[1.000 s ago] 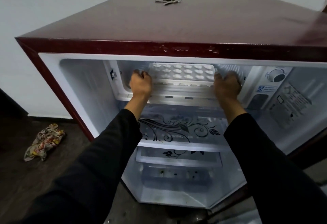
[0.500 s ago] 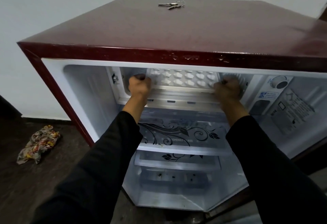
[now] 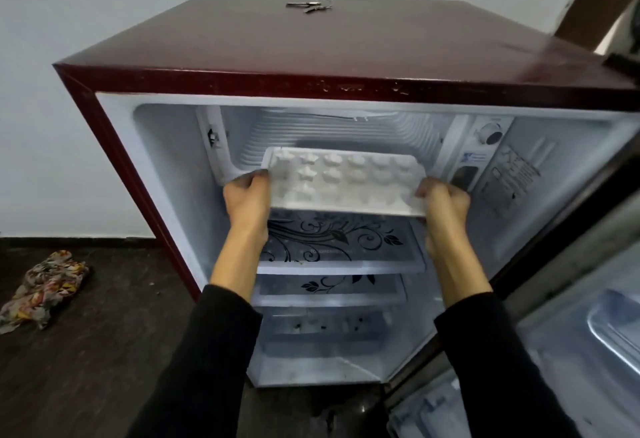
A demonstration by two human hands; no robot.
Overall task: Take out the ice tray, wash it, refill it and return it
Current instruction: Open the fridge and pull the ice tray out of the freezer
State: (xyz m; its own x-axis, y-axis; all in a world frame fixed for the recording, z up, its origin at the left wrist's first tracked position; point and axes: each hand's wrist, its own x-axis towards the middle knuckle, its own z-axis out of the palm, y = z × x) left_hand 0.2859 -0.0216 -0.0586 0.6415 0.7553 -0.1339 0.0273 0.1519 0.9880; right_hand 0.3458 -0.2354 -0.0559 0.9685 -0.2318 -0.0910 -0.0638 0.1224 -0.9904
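A: Looking at the whole thing first: a small maroon fridge (image 3: 346, 43) stands against a white wall (image 3: 86, 22), its door (image 3: 571, 316) swung open to my right, on a dark floor (image 3: 86, 351).

B: Which step am I on?

A: The first one, I judge: taking the ice tray out. The freezer compartment (image 3: 329, 133) at the top is open and looks bare apart from the tray, and the white ice tray (image 3: 343, 181) sits at its mouth, half clear of it, above the glass shelf (image 3: 339, 247) with the floral print.

B: And the hands?

A: My left hand (image 3: 247, 198) is closed on the tray's left end, thumb on top of the rim. My right hand (image 3: 443, 202) is closed on the right end the same way. The tray tilts a little toward me.

B: Anything in the cells?

A: They look pale and frosted; I cannot tell whether that is ice.

B: What does the next move call for?

A: Drawing the tray straight out, keeping it level so nothing spills, and clearing the door, I would say. Then it needs a sink, and none is in view.

B: Small things?

A: A crumpled patterned cloth (image 3: 45, 288) lies on the floor to the left, well apart from the fridge. A bunch of keys (image 3: 310, 5) rests on the fridge top near the wall.
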